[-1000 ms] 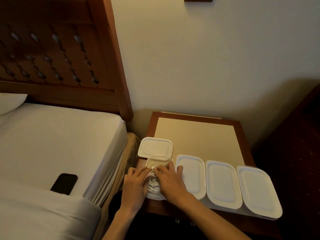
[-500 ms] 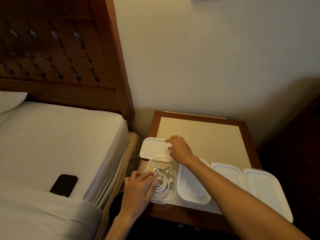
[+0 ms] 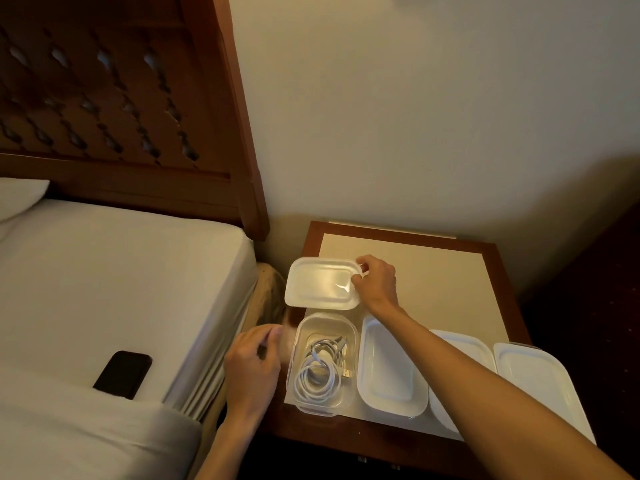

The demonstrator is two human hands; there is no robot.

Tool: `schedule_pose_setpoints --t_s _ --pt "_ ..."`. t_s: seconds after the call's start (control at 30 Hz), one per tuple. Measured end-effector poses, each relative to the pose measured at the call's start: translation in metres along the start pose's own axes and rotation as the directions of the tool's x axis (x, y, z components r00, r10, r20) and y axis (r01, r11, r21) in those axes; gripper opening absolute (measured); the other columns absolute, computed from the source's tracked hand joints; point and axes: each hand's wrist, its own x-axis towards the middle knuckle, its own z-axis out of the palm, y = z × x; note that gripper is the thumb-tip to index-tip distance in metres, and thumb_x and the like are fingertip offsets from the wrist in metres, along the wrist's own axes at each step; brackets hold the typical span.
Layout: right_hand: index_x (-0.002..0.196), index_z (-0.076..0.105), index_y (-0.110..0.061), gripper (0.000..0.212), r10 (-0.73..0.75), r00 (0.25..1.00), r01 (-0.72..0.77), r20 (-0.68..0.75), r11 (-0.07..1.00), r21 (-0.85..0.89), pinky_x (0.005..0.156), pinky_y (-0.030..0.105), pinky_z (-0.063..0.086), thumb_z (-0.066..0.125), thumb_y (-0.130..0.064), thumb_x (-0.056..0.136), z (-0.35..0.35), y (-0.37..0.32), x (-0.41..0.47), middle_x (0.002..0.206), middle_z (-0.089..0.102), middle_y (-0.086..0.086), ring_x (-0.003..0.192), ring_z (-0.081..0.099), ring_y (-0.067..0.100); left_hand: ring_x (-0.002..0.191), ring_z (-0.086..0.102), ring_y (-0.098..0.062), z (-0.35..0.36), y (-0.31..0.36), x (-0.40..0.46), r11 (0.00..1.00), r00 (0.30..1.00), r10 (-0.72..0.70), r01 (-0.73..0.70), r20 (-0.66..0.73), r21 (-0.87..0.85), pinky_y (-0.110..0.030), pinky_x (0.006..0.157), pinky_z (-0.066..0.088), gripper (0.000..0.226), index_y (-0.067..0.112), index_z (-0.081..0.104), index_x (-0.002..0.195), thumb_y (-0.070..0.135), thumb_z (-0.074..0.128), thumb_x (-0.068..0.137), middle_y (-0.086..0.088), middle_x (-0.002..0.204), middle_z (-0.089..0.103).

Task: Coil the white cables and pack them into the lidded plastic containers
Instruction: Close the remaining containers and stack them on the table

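**Lid in hand, coil already in the box**

The right hand (image 3: pixel 375 284) pinches the loose lid (image 3: pixel 320 283) at its right end, thumb and fingers curled over the rim near the far corner. The lid sits at about 11 o'clock on the tabletop (image 3: pixel 433 271), just beyond the open container (image 3: pixel 323 363), and appears slightly raised at the gripped end, though I cannot say whether it has left the surface. The left hand (image 3: pixel 254 367) is loosely curled just beside the container's left wall, at 9 o'clock from it; whether it touches the wall is unclear, and it holds nothing I can see.

The lid is thin, pale, translucent plastic with rounded corners and a raised border, and it catches a glint of light. It is likely very light and a little flexible, so a corner pinch should carry it, but it may bend; pressing round the rim will probably be needed to seat it. The container is clear, shallow and light enough to skid, so steadying it from the left looks sensible.

Inside lies the white cable (image 3: pixel 320 372), wound in loose loops, with a metal plug end showing at the right of the coil. It is soft and springy in appearance; a loop could rise and catch under the lid.

Three closed containers (image 3: pixel 391 372) stand in a row toward 3 o'clock, the nearest touching the open one. A dark phone (image 3: pixel 123 374) lies on the bed (image 3: pixel 121 271) at 9 o'clock.
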Motion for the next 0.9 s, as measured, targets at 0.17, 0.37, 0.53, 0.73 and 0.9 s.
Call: schedule_pose_setpoints --t_s 0.17,0.37,0.53,0.73,0.9 --pt "0.120 0.066 -0.020 0.038 -0.045 0.995 0.064 -0.085 0.970 0.235 0.079 0.023 0.054 0.075 -0.015 0.083 -0.038 -0.023 -0.036 0.110 0.064 -0.003 0.093 0.061 0.014 0.080 0.065 -0.004 0.000 0.047 0.008 0.969 0.990 -0.135 0.122 -0.046 -0.214 -0.013 0.064 0.046 0.009 0.038 0.066 0.097 0.036 0.058 0.093 0.017 0.085 0.069" --pt "0.116 0.069 -0.021 0.035 -0.042 0.997 0.061 -0.071 0.954 0.294 0.069 0.008 0.047 0.075 -0.014 0.082 -0.063 -0.020 -0.078 0.099 0.064 -0.012 0.086 0.061 0.009 0.065 0.067 -0.016 -0.012 0.084 0.015 0.869 0.974 -0.214 0.222 0.068 -0.442 -0.016 0.048 0.050 0.017 0.033 0.065 0.103 0.043 0.055 0.093 0.006 0.080 0.071" --pt "0.089 0.065 -0.021 0.018 0.011 0.987 -0.017 0.160 0.999 0.034 0.068 0.028 0.058 0.073 -0.029 0.076 -0.071 -0.009 -0.106 0.085 0.066 -0.006 0.077 0.062 0.012 0.067 0.066 -0.019 -0.016 0.080 0.019 0.905 0.981 -0.121 0.172 0.151 -0.389 -0.025 0.050 0.056 0.015 0.038 0.064 0.097 0.027 0.054 0.097 0.008 0.081 0.069" --pt "0.117 0.046 -0.040 0.038 -0.074 0.941 0.069 0.331 0.997 0.026 0.078 0.014 0.047 0.067 -0.035 0.086 -0.057 -0.009 -0.160 0.093 0.056 -0.019 0.082 0.057 0.004 0.080 0.064 -0.005 0.005 0.049 0.040 1.000 0.919 0.000 0.010 0.395 -0.022 -0.017 0.064 0.053 0.013 0.029 0.064 0.099 0.033 0.052 0.096 0.010 0.092 0.067" --pt "0.140 0.033 -0.034 0.053 -0.019 0.956 0.019 0.294 1.000 0.000 0.096 0.024 0.048 0.056 -0.038 0.093 -0.025 -0.002 -0.176 0.120 0.056 -0.011 0.105 0.056 0.007 0.095 0.057 -0.007 0.039 0.015 0.034 0.984 0.946 -0.011 -0.048 0.325 0.174 -0.021 0.078 0.046 0.022 0.024 0.058 0.116 0.031 0.049 0.098 0.008 0.111 0.060"
